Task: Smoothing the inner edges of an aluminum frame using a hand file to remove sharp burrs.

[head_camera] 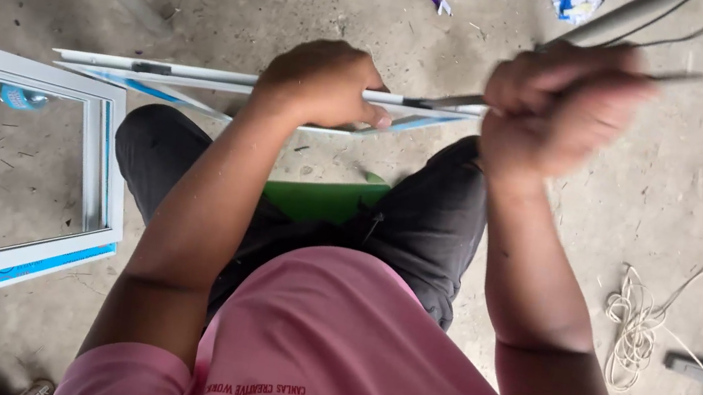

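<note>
The left hand [325, 82] clenched the white frame [201, 82] at twelve o'clock above the knees, steadying it, while the blurred right hand [554, 103] gripped a thin tool [446, 102] against it

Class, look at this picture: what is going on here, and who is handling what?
A seated person in a pink shirt holds a white window frame across their knees. The left hand grips its top rail, while the right hand, blurred, is closed around a thin dark tool whose tip meets the rail. Another white glazed frame lies on the concrete floor beside them, and a coiled cord lies on the other side.
</note>
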